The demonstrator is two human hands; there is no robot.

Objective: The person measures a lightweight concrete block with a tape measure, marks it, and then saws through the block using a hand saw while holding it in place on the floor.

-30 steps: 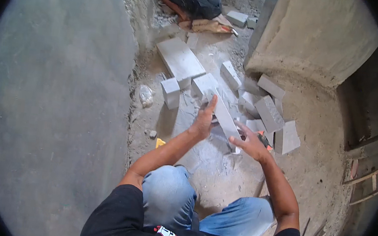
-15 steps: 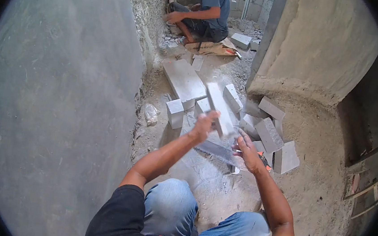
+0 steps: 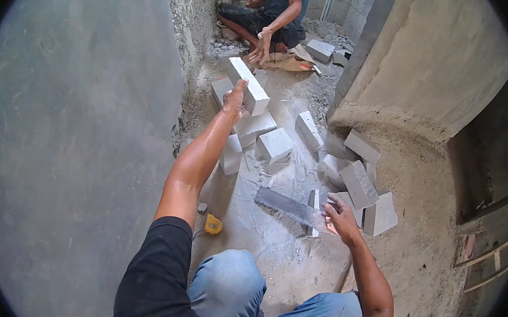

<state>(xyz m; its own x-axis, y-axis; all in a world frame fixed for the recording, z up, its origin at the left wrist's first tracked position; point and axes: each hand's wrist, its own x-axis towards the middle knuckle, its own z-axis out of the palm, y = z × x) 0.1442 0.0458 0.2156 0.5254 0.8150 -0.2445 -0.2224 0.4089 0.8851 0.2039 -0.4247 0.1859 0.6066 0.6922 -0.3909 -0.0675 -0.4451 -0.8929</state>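
Note:
My left hand [image 3: 234, 100], arm stretched forward, holds a long white block [image 3: 254, 89] raised above other blocks, including a flat one [image 3: 254, 124]. My right hand [image 3: 339, 217] is low at the right, fingers curled on the handle end of a hand saw [image 3: 286, 204], whose toothed blade points left. A narrow upright piece of block [image 3: 312, 230] is at the blade, beside my fingers. A yellow tape measure [image 3: 213, 224] lies left of the saw, above my left knee.
A co-worker [image 3: 282, 10] sits beyond the blocks, one hand hanging over a torn paper sack [image 3: 289, 62]. Several loose blocks [image 3: 357, 182] lie right of centre. A smooth wall [image 3: 69, 130] borders the left, a curved one [image 3: 425, 71] the right. Wooden strips [image 3: 487, 257] are at the far right.
The long block, earlier between both my hands, has moved forward and left in my left hand alone. My right hand has left it for the saw. The co-worker's near hand has dropped toward the sack.

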